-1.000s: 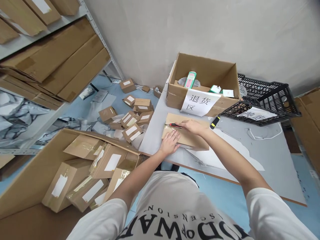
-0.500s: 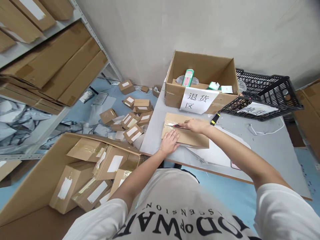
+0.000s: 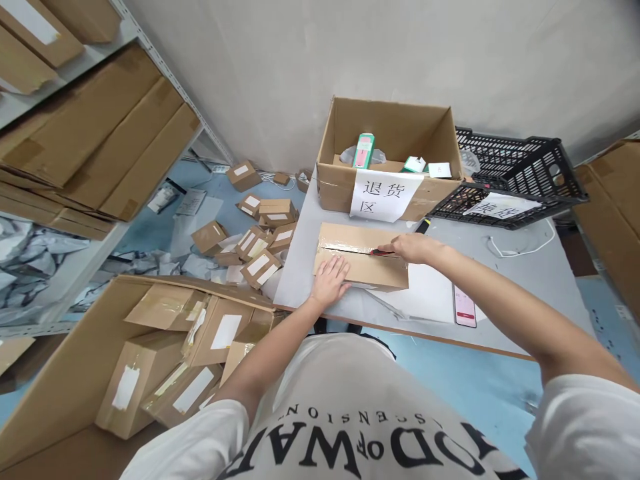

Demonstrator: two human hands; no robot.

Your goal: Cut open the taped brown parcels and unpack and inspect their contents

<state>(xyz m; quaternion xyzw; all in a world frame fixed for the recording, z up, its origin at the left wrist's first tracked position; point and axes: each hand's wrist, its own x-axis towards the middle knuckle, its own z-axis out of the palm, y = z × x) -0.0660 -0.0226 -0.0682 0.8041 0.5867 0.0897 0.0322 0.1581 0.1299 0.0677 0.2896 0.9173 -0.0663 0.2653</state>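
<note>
A closed cardboard box point(image 3: 365, 269) lies on the table with clear tape along its top. My right hand point(image 3: 414, 248) grips a red and black utility knife point(image 3: 381, 253), its tip at the seam. A dark slit runs along the seam to the left of the knife. My left hand point(image 3: 330, 280) rests flat on the near left part of the box, fingers stretched out. Just beyond my right hand lies a black and yellow tool point(image 3: 423, 226), partly hidden, its kind unclear.
On the table point(image 3: 540, 293) stand an open carton point(image 3: 335, 195) with small green boxes and a black plastic crate point(image 3: 543, 173). A phone point(image 3: 465, 307) lies near the front edge. At left, a large carton point(image 3: 55, 373) holds parcels; more parcels point(image 3: 277, 212) litter the floor.
My right hand has drawn the knife rightward along the box's top, and the dark slit is longer. My left hand stays on the box. The phone has come into fuller view.
</note>
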